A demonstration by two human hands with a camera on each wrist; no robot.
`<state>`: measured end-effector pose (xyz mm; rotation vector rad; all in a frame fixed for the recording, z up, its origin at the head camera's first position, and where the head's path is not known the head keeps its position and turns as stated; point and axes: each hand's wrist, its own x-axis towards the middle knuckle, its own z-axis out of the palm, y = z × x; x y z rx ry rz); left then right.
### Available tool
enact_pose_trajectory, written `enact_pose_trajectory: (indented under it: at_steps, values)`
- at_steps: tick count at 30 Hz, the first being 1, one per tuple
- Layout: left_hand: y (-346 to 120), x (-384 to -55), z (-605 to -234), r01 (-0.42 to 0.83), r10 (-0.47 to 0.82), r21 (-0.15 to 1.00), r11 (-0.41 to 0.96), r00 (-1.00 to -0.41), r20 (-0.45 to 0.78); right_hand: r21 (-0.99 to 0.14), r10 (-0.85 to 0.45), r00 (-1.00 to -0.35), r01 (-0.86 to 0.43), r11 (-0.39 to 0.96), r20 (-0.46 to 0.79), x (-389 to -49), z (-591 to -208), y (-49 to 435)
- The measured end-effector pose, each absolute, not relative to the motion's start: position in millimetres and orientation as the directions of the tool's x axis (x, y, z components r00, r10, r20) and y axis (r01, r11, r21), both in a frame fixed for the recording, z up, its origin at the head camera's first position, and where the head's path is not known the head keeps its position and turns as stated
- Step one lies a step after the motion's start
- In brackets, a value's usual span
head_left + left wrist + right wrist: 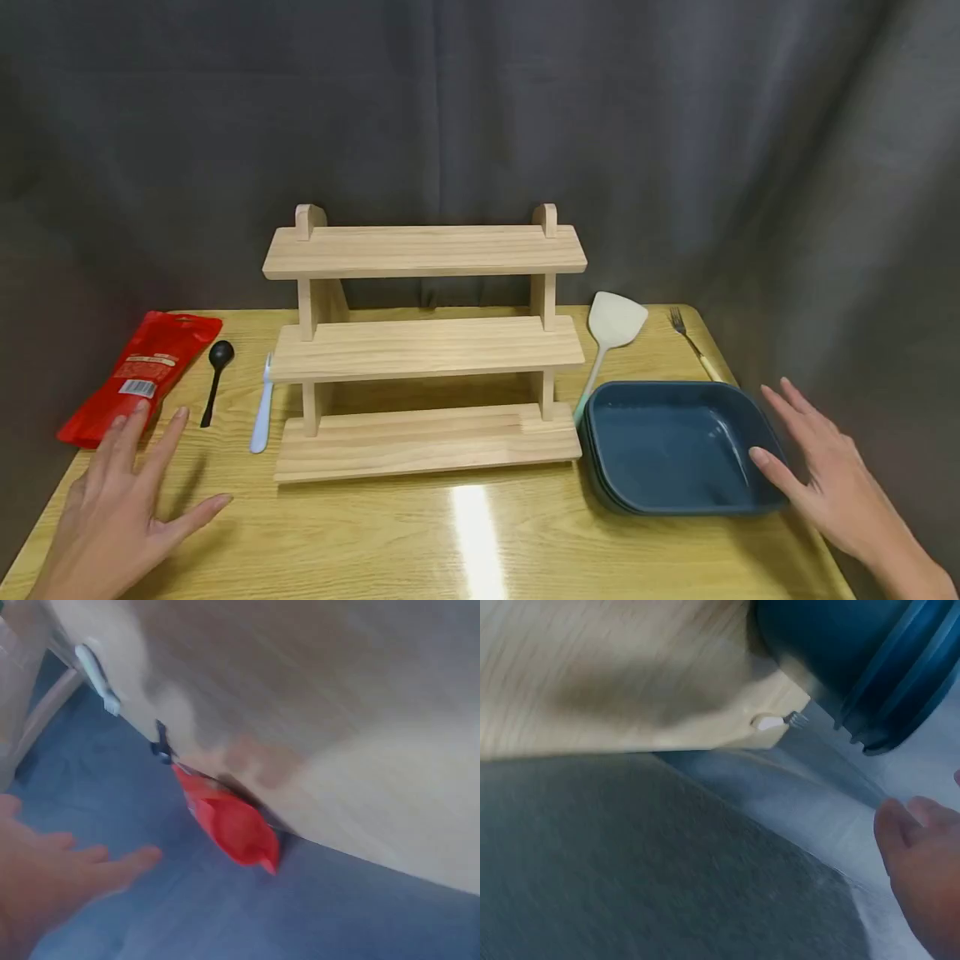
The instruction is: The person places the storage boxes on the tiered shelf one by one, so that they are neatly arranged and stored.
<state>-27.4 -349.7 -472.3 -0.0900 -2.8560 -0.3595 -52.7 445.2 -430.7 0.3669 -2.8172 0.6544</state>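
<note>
My left hand hovers over the table's front left with its fingers spread, holding nothing. Just beyond its fingertips lies a red plastic packet, also in the left wrist view. A black spoon and a light blue fork lie to its right. My right hand, fingers extended and thumb apart, is beside a stack of dark blue rectangular basins. Its thumb overlaps their right rim in the head view. Behind the stack are a white turner with a pale green handle and a metal fork with a cream handle.
A three-tier wooden shelf stands mid-table, its boards bare. Dark grey curtain hangs behind and along both sides of the wooden table. The basins sit close to the shelf's right end, over the turner's handle end.
</note>
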Motion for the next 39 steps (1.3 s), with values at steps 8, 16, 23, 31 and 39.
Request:
enact_pose_trajectory:
  at_steps: [8,16,23,31,39]
  values:
    - [-321,-63,-461,0.254,0.116,0.561,0.788,-0.956,0.269,-0.535,-0.078,-0.978,-0.173,0.827,0.195,-55,-433,452]
    - [-297,-96,-449,0.303,0.104,0.741,0.599,-0.947,0.304,-0.643,-0.092,-0.977,-0.196,0.741,0.193,-62,-443,469]
    - [-286,-106,-457,0.329,0.083,0.829,0.451,-0.941,0.329,-0.681,-0.082,-0.993,-0.119,0.722,0.086,-58,-447,480]
    - [-269,-117,-463,0.353,0.054,0.864,0.359,-0.932,0.358,-0.76,-0.122,-0.99,-0.135,0.635,0.075,-60,-450,492]
    - [-256,-122,-465,0.339,0.029,0.885,0.32,-0.937,0.348,-0.838,-0.125,-0.991,-0.029,0.545,-0.047,-66,-447,498]
